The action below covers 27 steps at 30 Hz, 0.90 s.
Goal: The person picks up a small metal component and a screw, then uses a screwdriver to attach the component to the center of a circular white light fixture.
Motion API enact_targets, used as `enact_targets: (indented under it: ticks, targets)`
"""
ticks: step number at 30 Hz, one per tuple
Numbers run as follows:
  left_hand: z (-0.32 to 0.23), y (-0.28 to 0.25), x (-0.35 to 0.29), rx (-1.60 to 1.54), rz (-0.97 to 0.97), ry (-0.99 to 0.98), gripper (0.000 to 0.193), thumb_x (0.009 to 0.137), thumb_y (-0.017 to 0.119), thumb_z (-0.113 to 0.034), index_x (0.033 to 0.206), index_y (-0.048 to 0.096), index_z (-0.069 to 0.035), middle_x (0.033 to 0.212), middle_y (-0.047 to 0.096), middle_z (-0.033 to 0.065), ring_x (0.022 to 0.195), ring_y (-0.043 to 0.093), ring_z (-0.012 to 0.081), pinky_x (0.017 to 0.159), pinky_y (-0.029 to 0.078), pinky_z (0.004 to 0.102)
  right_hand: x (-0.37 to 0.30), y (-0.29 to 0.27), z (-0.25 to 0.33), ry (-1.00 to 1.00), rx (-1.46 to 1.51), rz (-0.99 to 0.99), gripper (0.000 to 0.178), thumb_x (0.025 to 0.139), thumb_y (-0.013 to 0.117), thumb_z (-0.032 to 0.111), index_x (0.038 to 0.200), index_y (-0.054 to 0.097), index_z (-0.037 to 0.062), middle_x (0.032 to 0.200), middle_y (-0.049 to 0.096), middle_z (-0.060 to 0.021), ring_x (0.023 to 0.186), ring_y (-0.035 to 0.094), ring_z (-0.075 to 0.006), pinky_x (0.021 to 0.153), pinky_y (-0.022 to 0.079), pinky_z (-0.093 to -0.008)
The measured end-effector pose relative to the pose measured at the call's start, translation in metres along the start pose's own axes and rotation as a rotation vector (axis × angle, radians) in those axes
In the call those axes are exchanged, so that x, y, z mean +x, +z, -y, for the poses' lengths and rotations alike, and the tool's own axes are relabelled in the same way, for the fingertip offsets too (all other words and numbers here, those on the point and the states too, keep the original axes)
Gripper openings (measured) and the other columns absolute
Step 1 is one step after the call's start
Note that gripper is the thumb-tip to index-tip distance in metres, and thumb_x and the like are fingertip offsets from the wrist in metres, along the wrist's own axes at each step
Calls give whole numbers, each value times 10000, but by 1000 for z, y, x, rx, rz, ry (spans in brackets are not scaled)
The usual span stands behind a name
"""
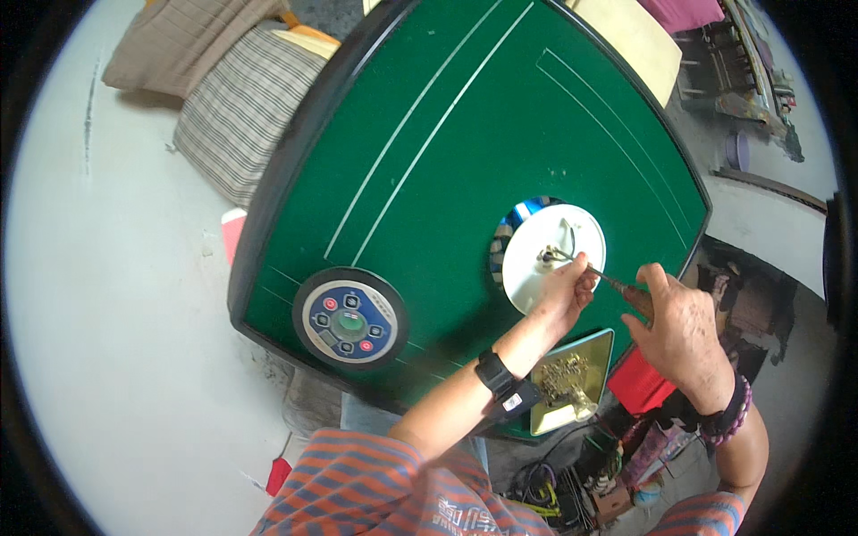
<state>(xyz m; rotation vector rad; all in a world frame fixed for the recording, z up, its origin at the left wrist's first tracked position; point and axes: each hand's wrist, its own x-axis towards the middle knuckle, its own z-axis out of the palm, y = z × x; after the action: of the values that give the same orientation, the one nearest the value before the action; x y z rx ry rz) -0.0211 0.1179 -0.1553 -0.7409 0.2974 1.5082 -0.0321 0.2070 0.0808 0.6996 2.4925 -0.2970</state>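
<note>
A white round disc (527,268) sits tilted over the round opening in a green table. At its middle is a small metal fitting (547,255). My left hand (563,293) rests over the disc's near edge, fingers curled and closed; what they pinch is hidden. My right hand (684,335), to the right, holds a screwdriver (637,300) by its brown handle. Its thin shaft runs past my left fingertips toward the fitting. A pale yellow tray (556,420) of small brass-coloured screws lies below my left wrist.
The green felt tabletop (456,179) has white lines and a dark raised rim. At its left corner sits a round control panel (351,319) with buttons. A striped cushion (241,107) is beyond the left edge. A red box (639,382) and cluttered tools (581,482) lie below right.
</note>
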Motion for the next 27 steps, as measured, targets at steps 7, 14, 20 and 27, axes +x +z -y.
enact_targets:
  ticks: [7, 14, 20, 27]
  targets:
    - [-40, 11, -44, 706, -100, -17, 230, 979, 591, -252, 957, 655, -32, 824, 675, 33, 636, 608, 88, 532, 478, 217, -4, 22, -13, 76, 0, -9, 216, 832, 705, 167, 817, 553, 13, 585, 588, -168, 568, 618, -371, 537, 493, -438]
    - [-68, 17, -50, 1868, -91, 829, 122, 851, 652, -70, 957, 676, -14, 918, 695, 168, 787, 682, 313, 696, 552, 382, -23, 24, -14, 117, 259, -60, 207, 797, 709, 108, 864, 543, 3, 675, 616, -195, 663, 634, -391, 597, 493, -460]
    - [-97, 36, -39, 2246, -174, 835, 164, 811, 678, -60, 972, 683, -28, 928, 671, 186, 854, 664, 369, 763, 546, 434, -29, 41, -30, 133, 309, -54, 206, 860, 630, 145, 791, 525, -19, 623, 567, -228, 665, 597, -429, 598, 460, -493]
    - [-83, 31, -12, 2574, -5, 758, 85, 834, 641, -74, 893, 659, -16, 861, 639, 165, 797, 658, 366, 709, 540, 434, -44, 53, -47, 218, 457, -11, 204, 884, 617, 157, 836, 570, -35, 734, 641, -229, 743, 637, -419, 662, 500, -485]
